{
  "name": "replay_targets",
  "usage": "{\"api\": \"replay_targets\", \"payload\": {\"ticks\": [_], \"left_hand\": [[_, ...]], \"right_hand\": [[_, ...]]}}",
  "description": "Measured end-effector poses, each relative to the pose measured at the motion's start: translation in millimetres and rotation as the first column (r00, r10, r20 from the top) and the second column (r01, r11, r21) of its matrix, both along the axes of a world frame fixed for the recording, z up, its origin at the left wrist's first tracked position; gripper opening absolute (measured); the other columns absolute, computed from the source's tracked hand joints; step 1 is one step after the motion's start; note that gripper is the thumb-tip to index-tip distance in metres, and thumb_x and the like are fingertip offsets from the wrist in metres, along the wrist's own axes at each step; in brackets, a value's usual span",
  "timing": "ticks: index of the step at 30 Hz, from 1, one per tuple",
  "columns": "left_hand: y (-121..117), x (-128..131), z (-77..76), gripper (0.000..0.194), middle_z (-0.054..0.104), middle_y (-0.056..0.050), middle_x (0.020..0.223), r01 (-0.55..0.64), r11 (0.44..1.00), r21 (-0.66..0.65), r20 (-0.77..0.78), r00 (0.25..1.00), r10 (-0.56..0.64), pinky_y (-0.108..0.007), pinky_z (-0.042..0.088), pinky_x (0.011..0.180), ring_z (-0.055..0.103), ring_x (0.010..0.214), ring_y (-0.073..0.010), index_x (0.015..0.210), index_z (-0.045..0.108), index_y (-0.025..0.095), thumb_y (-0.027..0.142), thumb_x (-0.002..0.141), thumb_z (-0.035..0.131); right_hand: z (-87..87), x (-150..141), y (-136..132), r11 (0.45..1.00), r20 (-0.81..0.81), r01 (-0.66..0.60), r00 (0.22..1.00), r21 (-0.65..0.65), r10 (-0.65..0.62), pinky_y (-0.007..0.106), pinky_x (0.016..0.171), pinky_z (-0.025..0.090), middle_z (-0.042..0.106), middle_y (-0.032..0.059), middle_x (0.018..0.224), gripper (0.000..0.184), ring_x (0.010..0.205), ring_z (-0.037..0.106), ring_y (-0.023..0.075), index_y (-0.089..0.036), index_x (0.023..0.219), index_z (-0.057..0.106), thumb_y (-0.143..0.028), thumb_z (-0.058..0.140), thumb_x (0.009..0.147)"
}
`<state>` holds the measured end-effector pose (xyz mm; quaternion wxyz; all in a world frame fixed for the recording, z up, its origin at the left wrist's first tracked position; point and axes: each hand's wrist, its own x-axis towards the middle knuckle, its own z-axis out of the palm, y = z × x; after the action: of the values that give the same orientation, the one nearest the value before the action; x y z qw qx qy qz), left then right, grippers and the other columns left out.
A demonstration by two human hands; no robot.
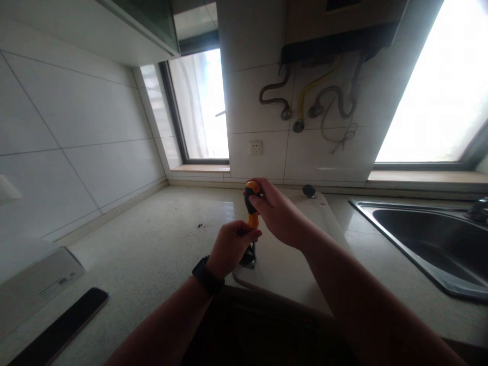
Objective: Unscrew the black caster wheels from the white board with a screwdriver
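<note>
Over the countertop [152, 244], R hand [269, 203] is gripping the blk/orange screwdriver [251, 201] by its handle; L hand [231, 244], w/ blk watch [208, 276] on its wrist, is pinching the tool's lower end. It's standing approx. upright above a metal fitting [248, 258] at the white panel's [285, 269] near L corner. Steel sink [419, 244] is sitting to the R.

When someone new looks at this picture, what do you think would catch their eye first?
Probably the orange-and-black screwdriver, held upright over the counter between the right hand and left hand. Next would come the bright window at the right, above the metal sink, and the yellow hose on the tiled wall.
</note>
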<state>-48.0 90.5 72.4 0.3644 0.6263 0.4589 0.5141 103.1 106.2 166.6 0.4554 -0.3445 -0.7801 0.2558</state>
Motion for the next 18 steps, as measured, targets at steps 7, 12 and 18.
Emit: {"api": "replay_targets", "payload": {"ticks": [7, 12, 18], "left_hand": [[5, -1, -4.3, 0.032, 0.069, -0.002, 0.072, 0.016, 1.000, 0.017, 0.024, 1.000, -0.016, -0.029, 0.044, 0.064, 0.058, 0.065, -0.0147, 0.076, 0.066, 0.017, 0.045, 0.082, 0.081], [3, -10, 8.5, 0.027, 0.077, -0.006, 0.096, 0.245, 0.969, -0.032, 0.036, 0.969, -0.243, -0.032, 0.053, 0.080, 0.070, 0.086, -0.0177, 0.101, 0.072, 0.016, 0.036, 0.086, 0.080], [3, -15, 10.5, 0.024, 0.081, -0.011, 0.106, 0.353, 0.934, -0.062, 0.074, 0.934, -0.348, -0.043, 0.056, 0.101, 0.076, 0.103, -0.0229, 0.111, 0.076, 0.014, 0.030, 0.094, 0.069]], "right_hand": [[0.3, -3, 5, 0.995, -0.111, 0.088, 0.989, -0.053, -0.094, 0.038, 0.069, 0.057, 0.070, 0.0049, 0.100, 0.043, 0.071, 0.067, 0.0179, -0.023, 0.115, 0.066, -0.040, 0.080, 0.078], [0.1, 6, 8, 0.997, -0.121, -0.051, 0.992, -0.055, 0.044, 0.040, 0.080, 0.060, 0.070, 0.0060, 0.103, 0.038, 0.087, 0.071, 0.0208, -0.023, 0.123, 0.061, -0.030, 0.069, 0.086], [-2.9, 14, 10, 0.970, -0.150, -0.226, 0.966, -0.091, 0.211, 0.044, 0.090, 0.060, 0.071, 0.0071, 0.110, 0.035, 0.099, 0.070, 0.0204, -0.024, 0.127, 0.051, -0.029, 0.059, 0.093]]}}
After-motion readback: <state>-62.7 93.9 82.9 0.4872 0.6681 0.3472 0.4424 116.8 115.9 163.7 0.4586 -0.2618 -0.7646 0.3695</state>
